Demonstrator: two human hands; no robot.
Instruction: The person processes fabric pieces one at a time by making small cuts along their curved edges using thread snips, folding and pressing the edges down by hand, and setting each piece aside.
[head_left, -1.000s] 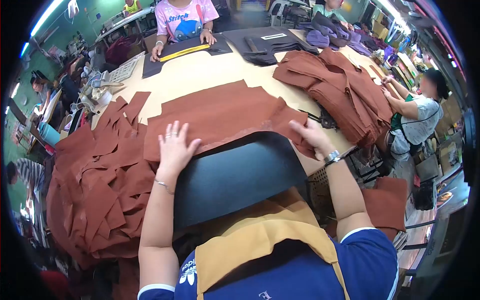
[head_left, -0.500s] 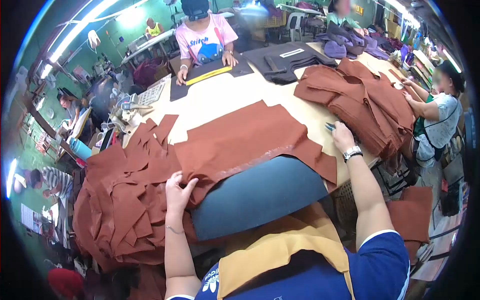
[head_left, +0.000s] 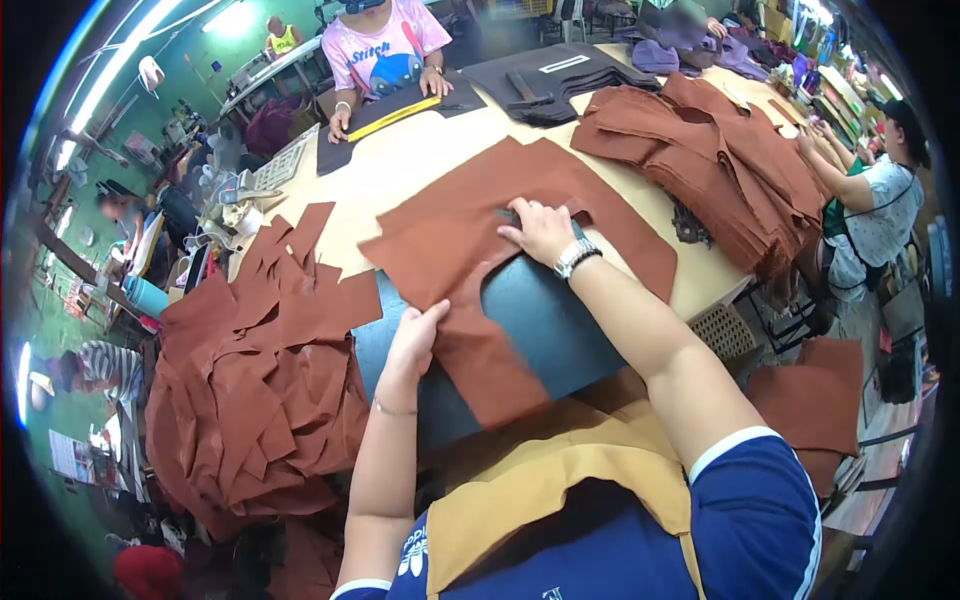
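Observation:
My left hand (head_left: 412, 342) pinches the edge of a rust-brown fabric panel (head_left: 440, 240) between thumb and fingers. The panel is lifted and folded, with one blurred flap hanging towards me. My right hand (head_left: 545, 235), with a watch at the wrist, is closed at the panel's upper curved edge. A small dark tool, seen earlier as thread snips (head_left: 511, 214), shows only partly at its fingers. Under the fabric lies a dark, smooth board (head_left: 590, 335) at the table's near edge. Another rust-brown piece (head_left: 635, 225) lies flat beyond my right hand.
A loose heap of rust-brown pieces (head_left: 250, 390) is at left, and a thick stack (head_left: 705, 160) at right. Across the table (head_left: 370, 205), a person handles a yellow strip (head_left: 395, 120) on dark fabric. Another person works at the right edge, near a woven basket (head_left: 725, 333).
My right hand has moved left from the table's right side onto the fabric. My left hand has shifted right, and the panel is now lifted and folded, uncovering more of the board.

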